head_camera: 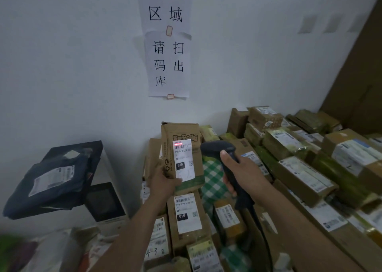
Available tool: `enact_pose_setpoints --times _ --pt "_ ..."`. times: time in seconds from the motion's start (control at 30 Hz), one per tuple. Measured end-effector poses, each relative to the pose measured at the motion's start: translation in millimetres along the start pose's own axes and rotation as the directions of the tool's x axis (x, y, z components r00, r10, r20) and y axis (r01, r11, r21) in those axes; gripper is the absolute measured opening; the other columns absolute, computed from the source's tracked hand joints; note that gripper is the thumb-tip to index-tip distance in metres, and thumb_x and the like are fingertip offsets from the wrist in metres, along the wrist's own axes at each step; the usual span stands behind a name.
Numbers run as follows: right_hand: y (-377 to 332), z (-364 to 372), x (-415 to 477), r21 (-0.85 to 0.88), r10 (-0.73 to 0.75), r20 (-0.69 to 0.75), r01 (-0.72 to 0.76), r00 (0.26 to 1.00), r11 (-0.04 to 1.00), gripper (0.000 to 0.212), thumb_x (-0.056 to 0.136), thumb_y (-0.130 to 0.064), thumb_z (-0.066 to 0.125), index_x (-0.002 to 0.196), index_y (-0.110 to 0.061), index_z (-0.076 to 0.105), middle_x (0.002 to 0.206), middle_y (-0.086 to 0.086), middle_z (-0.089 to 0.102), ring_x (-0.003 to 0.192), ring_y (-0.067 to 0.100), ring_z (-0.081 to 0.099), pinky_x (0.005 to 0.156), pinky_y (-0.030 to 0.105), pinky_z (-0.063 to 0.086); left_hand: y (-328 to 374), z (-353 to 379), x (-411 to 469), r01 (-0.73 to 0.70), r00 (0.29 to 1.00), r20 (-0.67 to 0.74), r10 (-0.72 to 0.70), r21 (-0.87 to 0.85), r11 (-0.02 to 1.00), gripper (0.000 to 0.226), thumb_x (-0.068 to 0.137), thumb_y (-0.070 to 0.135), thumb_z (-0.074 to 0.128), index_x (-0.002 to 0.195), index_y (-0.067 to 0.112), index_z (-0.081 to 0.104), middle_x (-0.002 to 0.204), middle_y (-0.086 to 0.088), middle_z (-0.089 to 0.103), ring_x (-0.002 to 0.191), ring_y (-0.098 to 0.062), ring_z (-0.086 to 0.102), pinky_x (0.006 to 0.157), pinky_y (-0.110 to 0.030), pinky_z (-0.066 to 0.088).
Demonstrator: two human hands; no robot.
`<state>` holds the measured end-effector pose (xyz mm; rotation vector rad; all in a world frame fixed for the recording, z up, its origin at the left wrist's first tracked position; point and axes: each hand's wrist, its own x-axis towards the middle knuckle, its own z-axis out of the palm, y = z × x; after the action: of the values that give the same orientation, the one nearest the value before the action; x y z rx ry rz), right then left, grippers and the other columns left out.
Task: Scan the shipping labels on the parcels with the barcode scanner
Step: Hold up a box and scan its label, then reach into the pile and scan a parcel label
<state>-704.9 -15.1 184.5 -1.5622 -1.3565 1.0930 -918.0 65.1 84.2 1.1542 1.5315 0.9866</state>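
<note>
My left hand (pixel 163 181) holds a brown cardboard parcel (pixel 182 135) upright by its lower left corner. Its white shipping label (pixel 184 162) faces me, and a red scan line glows across the barcode at the label's top. My right hand (pixel 240 173) grips a dark barcode scanner (pixel 218 149) by its handle. The scanner's head points left at the label, a short gap away from the parcel.
Many labelled cardboard parcels (pixel 303 178) lie stacked below and to the right. A green-checked bag (pixel 213 178) sits among them. A dark poly mailer (pixel 55 178) rests on a white appliance (pixel 107 207) at left. Paper signs (pixel 167 64) hang on the wall.
</note>
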Motion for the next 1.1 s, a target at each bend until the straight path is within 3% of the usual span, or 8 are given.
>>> enact_pose_setpoints --times 0.2,0.43,0.5,0.67,0.77,0.9,1.03,1.1 --pt "-0.3 -1.3 13.7 0.044 0.018 0.023 -0.019 1.000 0.999 0.058 0.093 -0.058 0.050 0.078 -0.003 0.061 0.057 0.008 0.063 0.042 0.019 0.054 0.046 0.027 0.046 -3.1 8.3 13.9 0.005 1.000 0.014 -0.005 0.008 1.000 0.053 0.076 0.002 0.078 0.122 0.015 0.054 0.113 -0.003 0.070 0.097 -0.023 0.071 0.073 -0.045 0.062" --pt "12.1 -18.0 31.6 0.034 0.039 0.039 -0.041 0.998 0.999 0.061 0.092 -0.063 0.049 0.078 -0.005 0.063 0.061 0.010 0.065 0.047 0.021 0.058 0.048 0.028 0.048 3.0 29.4 23.9 -0.009 1.000 0.011 0.009 0.029 1.000 0.041 0.079 -0.001 0.075 0.104 0.024 0.055 0.108 0.000 0.068 0.096 -0.023 0.070 0.077 -0.048 0.061" --pt "18.5 -28.0 38.0 0.046 0.056 0.024 -0.057 0.998 0.997 0.063 0.091 -0.062 0.049 0.077 -0.002 0.062 0.056 0.009 0.064 0.044 0.020 0.056 0.045 0.026 0.046 2.8 37.5 28.7 0.002 1.000 0.020 -0.003 0.022 1.000 0.041 0.079 0.001 0.076 0.107 0.024 0.056 0.109 0.000 0.069 0.096 -0.022 0.070 0.080 -0.048 0.060" --pt "37.3 -67.4 56.1 0.167 0.116 -0.168 -0.088 0.979 0.982 0.067 0.089 -0.065 0.049 0.079 0.000 0.063 0.061 0.013 0.064 0.049 0.024 0.056 0.052 0.032 0.048 10.8 72.3 40.7 0.022 0.992 0.128 -0.019 -0.019 1.000 0.038 0.086 0.007 0.072 0.121 0.017 0.059 0.114 -0.001 0.070 0.098 -0.018 0.069 0.076 -0.034 0.060" --pt "40.0 -90.6 64.8 0.286 0.171 -0.307 -0.080 0.936 0.955 0.056 0.095 -0.054 0.048 0.077 -0.003 0.062 0.058 0.011 0.062 0.050 0.025 0.055 0.048 0.027 0.046 19.6 103.8 49.1 0.054 0.971 0.234 -0.045 -0.029 0.998 0.035 0.088 0.014 0.071 0.120 0.023 0.058 0.120 0.002 0.068 0.105 -0.019 0.067 0.087 -0.042 0.059" --pt "58.3 -117.1 90.0 0.395 0.252 -0.393 -0.085 0.884 0.915 0.054 0.092 -0.060 0.051 0.086 -0.007 0.064 0.069 0.014 0.068 0.057 0.027 0.060 0.062 0.039 0.051 24.3 162.5 67.8 0.056 0.942 0.333 -0.040 -0.039 0.998 0.033 0.092 0.019 0.066 0.119 0.032 0.052 0.124 0.007 0.064 0.113 -0.018 0.063 0.092 -0.040 0.057" --pt "75.8 -130.5 107.2 0.437 0.276 -0.403 -0.081 0.873 0.896 0.052 0.096 -0.055 0.048 0.094 -0.005 0.061 0.065 0.014 0.064 0.047 0.024 0.054 0.046 0.030 0.045 17.2 225.1 87.1 0.019 0.933 0.359 -0.002 -0.044 0.999 0.039 0.096 0.014 0.060 0.132 0.021 0.047 0.128 0.008 0.059 0.118 -0.017 0.059 0.089 -0.029 0.056" --pt "83.1 -132.6 112.7 0.424 0.247 -0.411 -0.057 0.878 0.904 0.052 0.097 -0.053 0.048 0.092 -0.003 0.061 0.065 0.014 0.063 0.047 0.024 0.053 0.044 0.029 0.044 11.0 251.2 97.7 0.005 0.937 0.349 -0.003 -0.005 1.000 0.043 0.096 0.015 0.059 0.137 0.020 0.046 0.131 0.005 0.059 0.120 -0.019 0.058 0.095 -0.036 0.054"
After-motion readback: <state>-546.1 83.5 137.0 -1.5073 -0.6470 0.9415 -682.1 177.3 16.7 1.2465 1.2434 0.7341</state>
